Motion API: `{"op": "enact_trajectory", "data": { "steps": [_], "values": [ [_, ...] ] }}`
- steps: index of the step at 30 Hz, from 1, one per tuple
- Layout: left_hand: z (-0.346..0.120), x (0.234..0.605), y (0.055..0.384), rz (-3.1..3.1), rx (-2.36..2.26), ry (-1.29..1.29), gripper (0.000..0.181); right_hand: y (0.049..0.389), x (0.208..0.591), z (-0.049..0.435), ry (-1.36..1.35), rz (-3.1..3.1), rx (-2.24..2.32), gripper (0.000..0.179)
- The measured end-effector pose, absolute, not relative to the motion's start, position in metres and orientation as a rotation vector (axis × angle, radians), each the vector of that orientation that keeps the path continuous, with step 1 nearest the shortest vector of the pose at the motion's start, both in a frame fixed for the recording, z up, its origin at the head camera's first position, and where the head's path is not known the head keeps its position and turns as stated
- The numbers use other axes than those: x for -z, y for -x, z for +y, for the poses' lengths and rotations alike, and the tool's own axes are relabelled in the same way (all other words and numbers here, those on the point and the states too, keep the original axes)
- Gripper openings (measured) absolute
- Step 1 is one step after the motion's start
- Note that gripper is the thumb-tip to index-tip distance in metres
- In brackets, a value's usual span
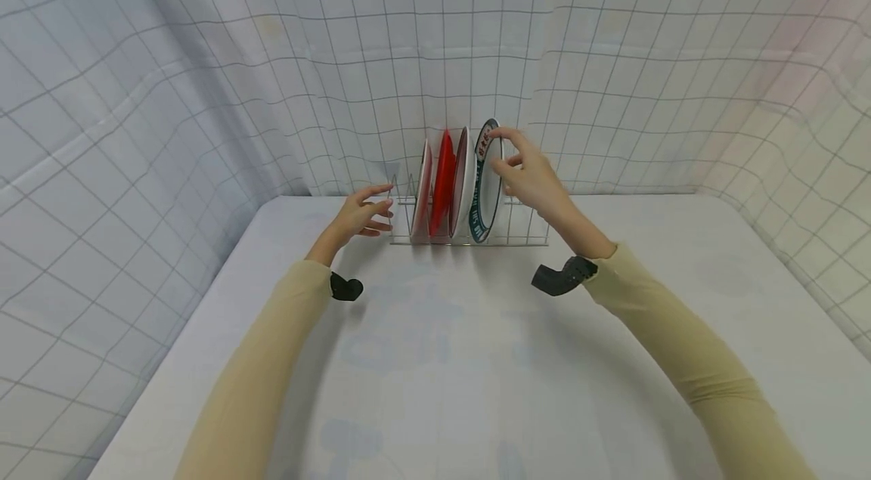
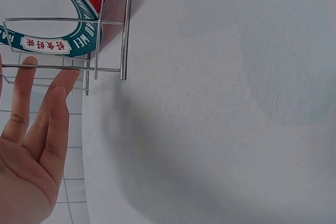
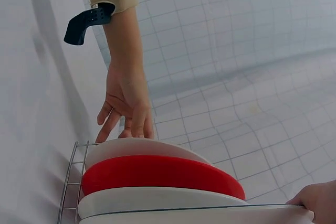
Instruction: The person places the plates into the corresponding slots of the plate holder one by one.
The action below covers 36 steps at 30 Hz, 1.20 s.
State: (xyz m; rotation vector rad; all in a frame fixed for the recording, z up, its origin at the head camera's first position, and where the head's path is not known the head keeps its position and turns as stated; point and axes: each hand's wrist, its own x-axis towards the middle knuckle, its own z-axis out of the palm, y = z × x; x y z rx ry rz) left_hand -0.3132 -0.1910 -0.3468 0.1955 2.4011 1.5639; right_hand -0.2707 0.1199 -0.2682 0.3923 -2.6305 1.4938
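At the back of the table, a wire rack [image 1: 469, 244] holds several plates on edge. My right hand [image 1: 534, 174] pinches the upper edge of the rightmost plate [image 1: 488, 200], white with a teal lettered rim. A white plate [image 1: 464, 185] and a red plate [image 1: 444, 181] stand to its left. The leftmost plate [image 1: 422, 193] shows a teal lettered rim in the left wrist view. My left hand [image 1: 361, 217] is at the rack's left end, fingers extended; in the left wrist view its fingertips touch a rack wire [image 2: 58, 67]. In the right wrist view, only part of my right hand [image 3: 323, 200] shows.
A white grid-patterned curtain [image 1: 340, 49] hangs behind and along the sides of the table. The white tabletop [image 1: 435, 359] spreads in front of the rack. Dark mounts [image 1: 561, 280] sit on both wrists.
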Motion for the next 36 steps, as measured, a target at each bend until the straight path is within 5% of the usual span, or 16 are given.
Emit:
{"op": "enact_trajectory", "data": {
  "steps": [36],
  "values": [
    [-0.192,0.368,0.328,2.458,-1.579,-0.202,0.051,0.321,0.286,0.118,-0.397,-2.784,-1.495,0.058]
  ]
}}
